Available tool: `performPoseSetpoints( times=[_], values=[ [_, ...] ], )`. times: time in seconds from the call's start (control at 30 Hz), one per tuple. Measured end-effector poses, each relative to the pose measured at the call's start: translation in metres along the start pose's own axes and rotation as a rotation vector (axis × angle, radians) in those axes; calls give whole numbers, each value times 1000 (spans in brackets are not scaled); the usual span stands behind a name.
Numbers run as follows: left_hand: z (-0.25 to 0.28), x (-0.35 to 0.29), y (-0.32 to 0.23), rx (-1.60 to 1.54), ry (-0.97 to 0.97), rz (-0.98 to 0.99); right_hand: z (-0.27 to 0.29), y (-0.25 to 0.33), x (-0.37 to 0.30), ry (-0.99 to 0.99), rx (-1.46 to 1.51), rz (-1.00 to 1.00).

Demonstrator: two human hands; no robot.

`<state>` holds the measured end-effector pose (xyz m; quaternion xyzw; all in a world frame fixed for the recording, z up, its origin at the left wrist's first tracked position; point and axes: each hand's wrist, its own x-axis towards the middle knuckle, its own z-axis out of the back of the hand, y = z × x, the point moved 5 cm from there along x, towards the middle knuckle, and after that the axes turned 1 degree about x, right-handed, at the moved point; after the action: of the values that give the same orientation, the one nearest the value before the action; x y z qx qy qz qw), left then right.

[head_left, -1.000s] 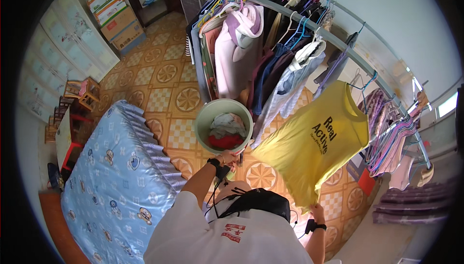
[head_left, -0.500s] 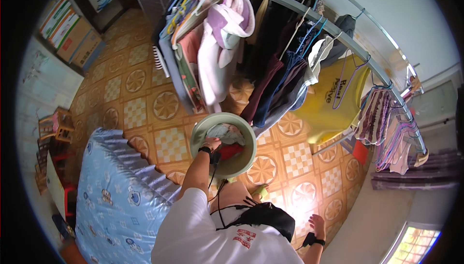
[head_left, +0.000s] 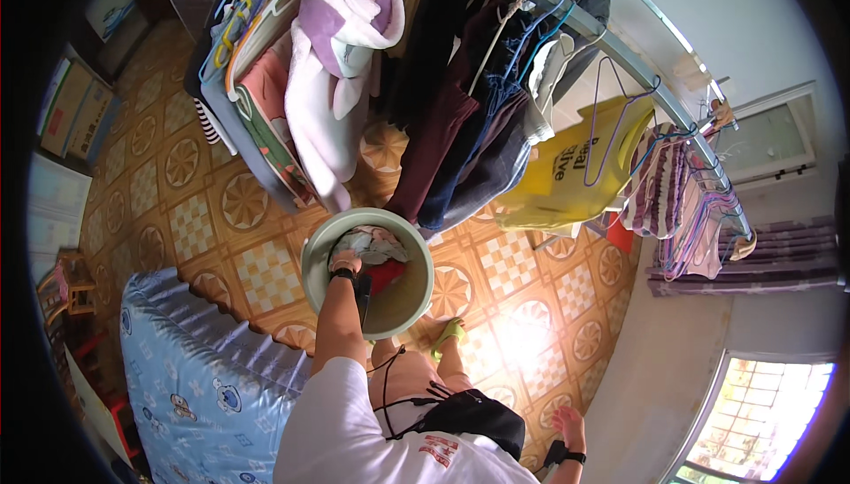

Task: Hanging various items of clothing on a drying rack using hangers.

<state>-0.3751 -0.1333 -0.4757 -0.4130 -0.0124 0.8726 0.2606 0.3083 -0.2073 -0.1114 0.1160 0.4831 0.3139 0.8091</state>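
My left hand [head_left: 343, 261] reaches down inside a pale green bucket [head_left: 421, 294]. Its fingers curl into a light grey, patterned garment [head_left: 375, 243]; their tips are hidden. Beside that garment a red cloth [head_left: 387, 277] lies against the inner wall. Off to the right, my right hand [head_left: 568, 427] hangs near my side with its fingers apart, holding nothing. Each wrist wears a black strap with a small device.
Beyond the bucket, a metal rack [head_left: 584, 22] carries many clothes, among them a white fluffy garment [head_left: 323, 112] and a yellow shirt [head_left: 575, 170]. A blue covered bed [head_left: 199, 387] stands at left. A bright window [head_left: 757, 418] is at lower right.
The bucket, rack and bed appear farther left as the view turns. My left hand stays at the grey garment in the bucket. My right hand remains low at the right.
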Motion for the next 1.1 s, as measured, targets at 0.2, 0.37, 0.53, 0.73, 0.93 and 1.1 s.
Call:
performPoseSetpoints(
  times=[0.2, 0.37, 0.53, 0.73, 0.93, 1.1],
  values=[
    [-1, -69, -3, -760, 219, -117, -21, 36, 26, 43, -106, 135],
    [55, -147, -25, -1179, 665, -74, -80, 94, 65, 233, -364, 458],
    [142, -250, -73, -1342, 588, -397, -170, 209, 8, 479, -490, 830],
    [254, -410, -139, -1162, 405, -832, -244, 283, -58, 909, -359, 1074],
    [322, -519, -170, -1388, 304, -1136, -263, 329, -112, 453, -260, 1745],
    [360, -540, -165, -1493, 180, -1296, -243, 355, -84, 708, -71, 1380]
  ],
)
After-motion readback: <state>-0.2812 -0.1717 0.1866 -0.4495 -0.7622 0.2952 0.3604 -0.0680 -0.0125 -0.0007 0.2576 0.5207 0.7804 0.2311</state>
